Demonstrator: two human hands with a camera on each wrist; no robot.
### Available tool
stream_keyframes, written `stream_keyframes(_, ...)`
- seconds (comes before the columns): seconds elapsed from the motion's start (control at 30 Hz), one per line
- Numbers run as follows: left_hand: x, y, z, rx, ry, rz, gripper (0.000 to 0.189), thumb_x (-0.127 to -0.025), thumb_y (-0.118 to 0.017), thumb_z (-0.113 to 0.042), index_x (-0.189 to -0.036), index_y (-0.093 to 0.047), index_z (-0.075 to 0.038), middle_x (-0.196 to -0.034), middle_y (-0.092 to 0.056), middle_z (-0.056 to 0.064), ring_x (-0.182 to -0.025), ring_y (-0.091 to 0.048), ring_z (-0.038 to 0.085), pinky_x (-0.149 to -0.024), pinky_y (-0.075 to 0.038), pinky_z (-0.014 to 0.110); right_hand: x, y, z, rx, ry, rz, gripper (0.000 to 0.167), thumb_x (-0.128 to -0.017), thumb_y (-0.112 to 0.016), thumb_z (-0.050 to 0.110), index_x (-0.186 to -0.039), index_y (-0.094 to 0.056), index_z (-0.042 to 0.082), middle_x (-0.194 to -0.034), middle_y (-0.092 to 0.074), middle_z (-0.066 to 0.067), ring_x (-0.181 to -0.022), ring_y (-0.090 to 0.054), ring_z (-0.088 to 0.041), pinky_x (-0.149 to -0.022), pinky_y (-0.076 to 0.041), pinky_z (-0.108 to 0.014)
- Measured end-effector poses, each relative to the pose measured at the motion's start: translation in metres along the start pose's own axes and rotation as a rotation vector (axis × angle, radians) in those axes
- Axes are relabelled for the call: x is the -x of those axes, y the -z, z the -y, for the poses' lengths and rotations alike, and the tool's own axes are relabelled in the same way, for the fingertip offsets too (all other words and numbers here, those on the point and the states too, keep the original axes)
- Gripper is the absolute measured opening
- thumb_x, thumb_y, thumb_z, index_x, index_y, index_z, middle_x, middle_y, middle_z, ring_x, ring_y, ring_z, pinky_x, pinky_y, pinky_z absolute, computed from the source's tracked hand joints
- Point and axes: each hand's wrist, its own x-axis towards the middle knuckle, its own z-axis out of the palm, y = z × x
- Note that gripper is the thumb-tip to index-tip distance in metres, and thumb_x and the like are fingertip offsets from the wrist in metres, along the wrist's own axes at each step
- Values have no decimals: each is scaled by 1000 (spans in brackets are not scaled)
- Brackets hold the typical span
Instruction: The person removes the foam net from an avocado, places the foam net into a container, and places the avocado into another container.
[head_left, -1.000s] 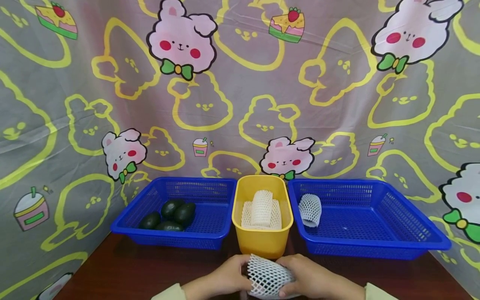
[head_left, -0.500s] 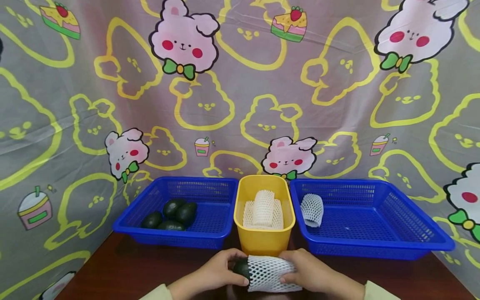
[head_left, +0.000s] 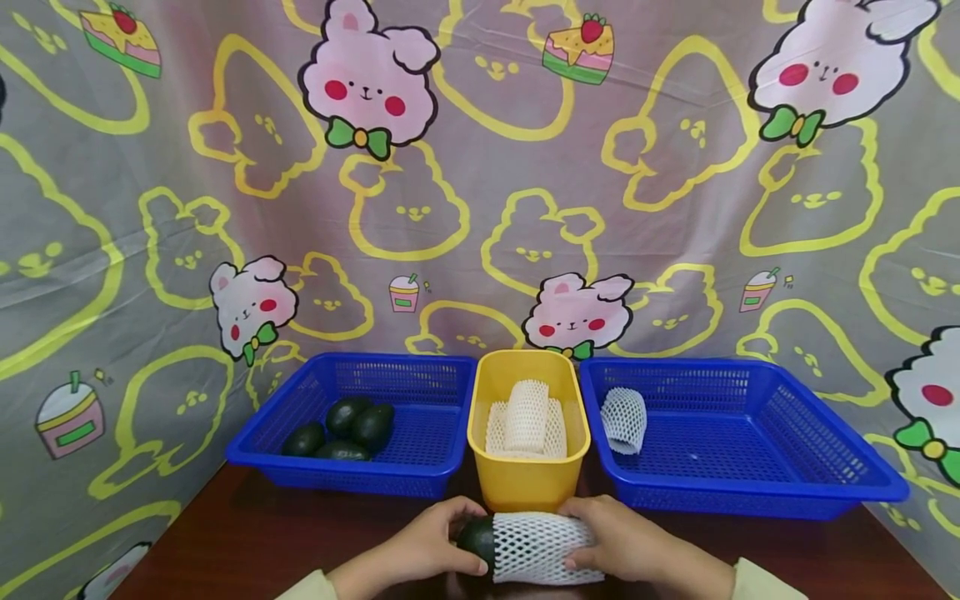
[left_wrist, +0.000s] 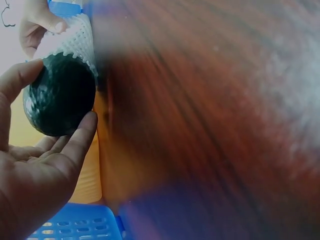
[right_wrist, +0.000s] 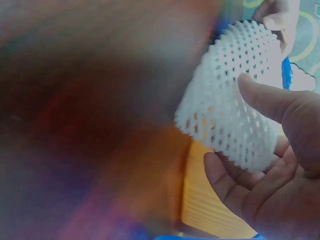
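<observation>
Between my hands, just in front of the yellow bin, a dark green avocado [head_left: 477, 540] is partly inside a white foam net sleeve [head_left: 543, 546]. My left hand [head_left: 427, 542] grips the bare left end of the avocado; in the left wrist view thumb and fingers curve round the avocado [left_wrist: 62, 95]. My right hand [head_left: 618, 537] holds the sleeve's right end, its thumb on top and fingers beneath the sleeve [right_wrist: 235, 95] in the right wrist view. The avocado's covered part shows only as dark patches through the mesh.
A blue basket [head_left: 345, 479] at left holds several avocados [head_left: 347, 417]. The yellow bin [head_left: 528, 483] in the middle contains foam net sleeves [head_left: 525, 417]. In the right blue basket [head_left: 750, 492] lies one sleeved item [head_left: 622, 419]. A patterned cloth [head_left: 480, 208] hangs behind the dark wooden table [head_left: 225, 542].
The left hand shifted left and the avocado's dark end came into view at the sleeve's left opening. The sleeve turned from tilted to roughly level. Over the last half second little moved.
</observation>
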Motion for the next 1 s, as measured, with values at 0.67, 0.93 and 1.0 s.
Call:
stream_keyframes(0.67, -2, 5, -6, -357, -52, 29, 59, -64, -87, -25, -117, -65, -7, -106, -62, -7, -94, -56, 6, -84, -45, 25, -20, 4, 28, 329, 48, 22, 18, -71, -81, 13, -76, -65, 19, -66, -50, 19, -57, -43, -2, -53, -38, -25)
stream_keyframes(0.93, 0, 7, -6, -349, -70, 24, 57, -63, -87, -24, -114, -66, -8, -101, -62, -10, -90, -57, 5, -80, -47, 24, -20, 4, 29, 366, 51, -10, 23, -69, -84, 17, -67, -62, 21, -59, -44, 19, -52, -39, -2, -49, -34, -25)
stream_keyframes(1.0, 1, 8, -6, -346, -71, 21, 57, -63, -87, -25, -114, -66, -8, -100, -62, -10, -89, -57, 5, -80, -47, 24, -18, 6, 30, 369, 56, -23, 25, -68, -84, 18, -64, -60, 22, -57, -43, 19, -51, -38, -2, -48, -33, -25)
